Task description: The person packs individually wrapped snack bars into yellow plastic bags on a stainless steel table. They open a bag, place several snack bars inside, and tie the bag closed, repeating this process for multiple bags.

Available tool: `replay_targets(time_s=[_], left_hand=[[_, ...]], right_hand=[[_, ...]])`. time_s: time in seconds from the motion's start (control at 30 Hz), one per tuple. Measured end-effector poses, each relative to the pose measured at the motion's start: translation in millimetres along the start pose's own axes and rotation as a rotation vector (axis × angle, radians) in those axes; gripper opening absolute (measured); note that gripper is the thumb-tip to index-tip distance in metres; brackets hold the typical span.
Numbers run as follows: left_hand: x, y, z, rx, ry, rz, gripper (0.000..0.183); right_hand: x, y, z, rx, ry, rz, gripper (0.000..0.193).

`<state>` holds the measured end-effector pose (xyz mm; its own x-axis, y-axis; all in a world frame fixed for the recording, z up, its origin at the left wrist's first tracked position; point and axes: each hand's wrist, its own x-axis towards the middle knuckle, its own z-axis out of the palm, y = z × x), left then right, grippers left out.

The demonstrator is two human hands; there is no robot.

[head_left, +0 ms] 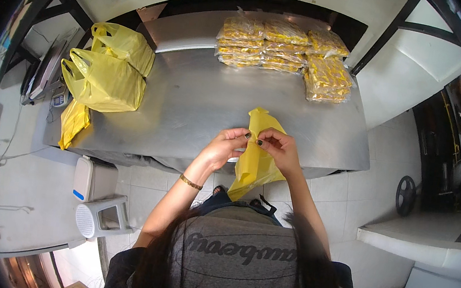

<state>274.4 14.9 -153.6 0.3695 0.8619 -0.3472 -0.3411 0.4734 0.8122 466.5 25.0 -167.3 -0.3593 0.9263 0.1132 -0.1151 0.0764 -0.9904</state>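
Between my hands, over the near edge of the steel table, hangs a flat yellow plastic bag (254, 167). My left hand (228, 145) pinches its left side near the top between thumb and fingers. Close beside it, my right hand (278, 147) grips the bag's right side with fingertips together. The bag's upper end sticks up past my fingers, and its lower part drops below the table edge toward my lap. It looks unfilled.
Two filled yellow carrier bags (109, 83) stand on the steel table (189, 106) at the left, beside folded yellow bags (74, 122). Stacked clear packs of yellowish food (286, 44) sit at the back right. A white stool (102, 217) and a bin (95, 179) stand left on the floor.
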Motion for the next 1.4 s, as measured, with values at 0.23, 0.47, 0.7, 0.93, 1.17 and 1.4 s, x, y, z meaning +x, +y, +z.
replay_targets(time_s=[0.23, 0.47, 0.7, 0.93, 1.17, 1.4], left_hand=[[4, 13, -28, -0.136, -0.103, -0.035, 0.021], [10, 21, -38, -0.079, -0.093, -0.093, 0.022], [15, 18, -41, -0.200, -0.159, -0.116, 0.023], [16, 7, -45, -0.221, -0.212, -0.017, 0.016], [5, 14, -24, -0.111, -0.005, 0.007, 0.017], [5, 35, -43, -0.423, 0.147, 0.000, 0.027]], right_hand=[[19, -4, 15, 0.081, 0.056, 0.057, 0.005], [23, 0, 23, 0.093, 0.119, 0.048, 0.006], [22, 0, 27, 0.144, 0.156, 0.084, 0.009], [23, -15, 44, -0.374, 0.251, -0.144, 0.010], [26, -19, 48, -0.510, 0.363, -0.287, 0.007], [5, 18, 19, -0.219, 0.643, 0.016, 0.006]])
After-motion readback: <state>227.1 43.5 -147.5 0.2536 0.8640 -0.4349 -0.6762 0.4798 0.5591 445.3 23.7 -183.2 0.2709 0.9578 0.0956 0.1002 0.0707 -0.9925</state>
